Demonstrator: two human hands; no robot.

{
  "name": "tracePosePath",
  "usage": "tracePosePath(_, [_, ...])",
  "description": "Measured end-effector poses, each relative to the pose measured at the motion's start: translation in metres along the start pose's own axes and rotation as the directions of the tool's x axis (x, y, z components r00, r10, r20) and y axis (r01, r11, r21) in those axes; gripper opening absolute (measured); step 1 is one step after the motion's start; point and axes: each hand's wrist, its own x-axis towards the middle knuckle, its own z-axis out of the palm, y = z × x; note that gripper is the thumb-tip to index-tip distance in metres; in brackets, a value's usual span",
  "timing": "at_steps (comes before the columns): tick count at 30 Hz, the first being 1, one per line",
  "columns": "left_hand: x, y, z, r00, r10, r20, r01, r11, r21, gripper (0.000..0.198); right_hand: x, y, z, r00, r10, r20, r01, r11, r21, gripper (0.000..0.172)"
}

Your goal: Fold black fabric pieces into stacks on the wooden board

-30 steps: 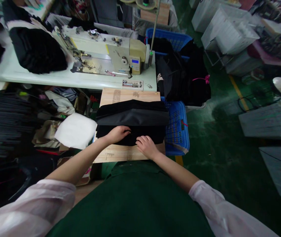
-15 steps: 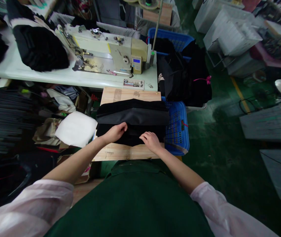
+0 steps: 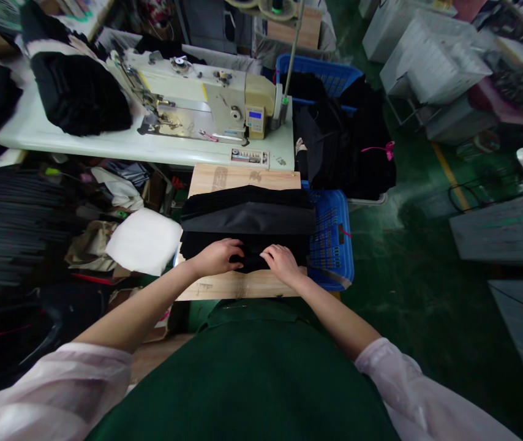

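Black fabric pieces lie stacked on a wooden board in front of me, with a dark grey piece across their middle. My left hand is over the near part of the black fabric, its thumb and fingers apart in a loose curl. Just to its right, my right hand has its fingers pinched together at the black fabric. Fingertips of the right hand meet the cloth, and the dark colour hides how much of it is between them.
A sewing machine stands on a pale table beyond the board. Blue baskets are at the right, one under the board. More black fabric is piled on the table's left. White cloth lies left of the board.
My left hand has moved nearer to me and slightly right, from the edge of the grey piece onto the black fabric, and its fingers have spread. My right hand stays in place.
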Motion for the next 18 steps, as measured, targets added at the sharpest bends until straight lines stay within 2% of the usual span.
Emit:
tracePosePath(5, [0.001,-0.001,0.002,1.0,0.023,-0.019,-0.022,1.0,0.02,0.019,-0.003,0.001,0.0,0.998,-0.057,-0.036,0.056,0.998,-0.017,0.019])
tracePosePath(8, [0.002,-0.002,0.003,0.999,0.021,-0.038,-0.021,1.0,-0.001,0.021,-0.006,-0.002,-0.004,0.98,-0.188,-0.071,0.186,0.982,-0.035,0.016])
tracePosePath(12, [0.003,-0.003,0.001,0.999,0.027,-0.031,-0.027,1.0,0.009,0.023,-0.002,-0.009,-0.005,0.948,-0.316,-0.043,0.311,0.946,-0.096,0.015])
tracePosePath(14, [0.004,-0.003,0.001,0.999,0.032,-0.024,-0.032,0.999,0.027,0.023,0.002,-0.012,-0.003,0.949,-0.312,-0.038,0.306,0.946,-0.104,0.013])
tracePosePath(18, [0.004,-0.002,0.003,0.999,0.046,0.002,-0.046,0.997,0.066,0.02,0.006,-0.015,0.001,0.972,-0.224,-0.071,0.219,0.973,-0.067,0.012])
